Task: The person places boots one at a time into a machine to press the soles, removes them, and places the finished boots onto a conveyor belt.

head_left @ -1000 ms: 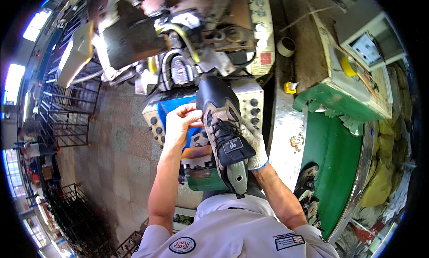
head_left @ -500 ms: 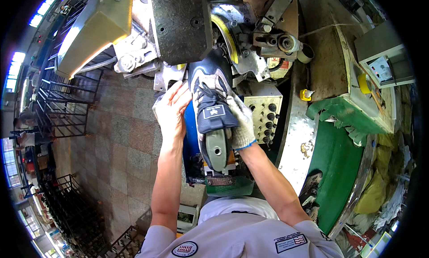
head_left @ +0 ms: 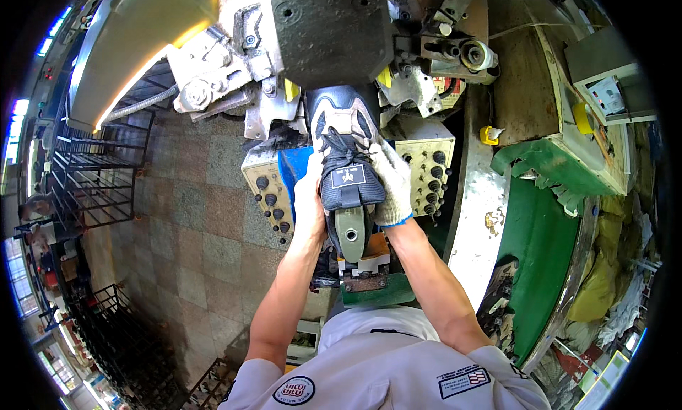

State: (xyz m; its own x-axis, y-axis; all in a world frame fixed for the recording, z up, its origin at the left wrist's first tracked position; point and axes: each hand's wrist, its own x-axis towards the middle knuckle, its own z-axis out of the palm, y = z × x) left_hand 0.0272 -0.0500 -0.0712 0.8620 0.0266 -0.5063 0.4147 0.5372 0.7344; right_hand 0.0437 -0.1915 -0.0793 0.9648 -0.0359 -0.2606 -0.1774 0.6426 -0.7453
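A dark shoe upper with pale panels and black laces (head_left: 344, 148) is stretched over a grey-green shoe last (head_left: 351, 234), whose heel end points toward me. Its toe end goes in under a black metal block (head_left: 330, 37) of the machine, where the tip is hidden. Bare, my left hand (head_left: 310, 200) is wrapped along the shoe's left side, its fingertips partly hidden. On the opposite side, my right hand (head_left: 392, 184), in a white knit glove, grips the shoe by the collar and midfoot.
Control boxes with black knobs (head_left: 428, 170) flank the shoe. A green padded plate (head_left: 376, 290) sits between the shoe and my body. To the right stand a metal ledge (head_left: 477, 211) and a green-surfaced bench (head_left: 543, 261). Black racks (head_left: 106, 172) line the left; a lamp hood (head_left: 142, 40) hangs upper left.
My left hand has come down from beside the toe and closed against the shoe's left side. My right hand keeps its grip. The black block now covers the curved yellow part seen earlier.
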